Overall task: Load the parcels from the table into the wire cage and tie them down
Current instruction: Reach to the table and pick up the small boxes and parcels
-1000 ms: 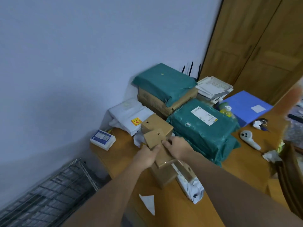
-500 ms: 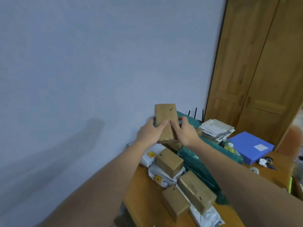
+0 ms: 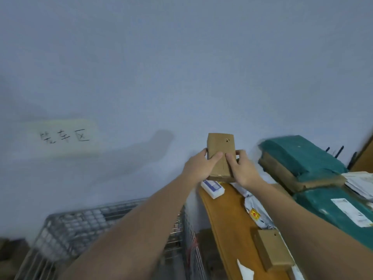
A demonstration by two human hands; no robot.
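You're holding the small brown parcel [image 3: 221, 153] up in both hands, and the view is swinging left toward the wire cage [image 3: 84, 227].

Your left hand [image 3: 198, 168] and right hand [image 3: 243, 171] are both gripping it, thumbs pressing its front face and fingers curling round its sides, just right of the frame's centre, above the near end of the wooden table [image 3: 228, 223]. Compared with half a second ago, the door is slipping out at the right edge, while the cage is coming into the lower left and a handwritten paper sign [image 3: 63, 136] is showing on the wall at the left. Another brown box [image 3: 272, 251], a white mailer [image 3: 253, 211] and the green bags [image 3: 302, 156] are lying on the table at the right.
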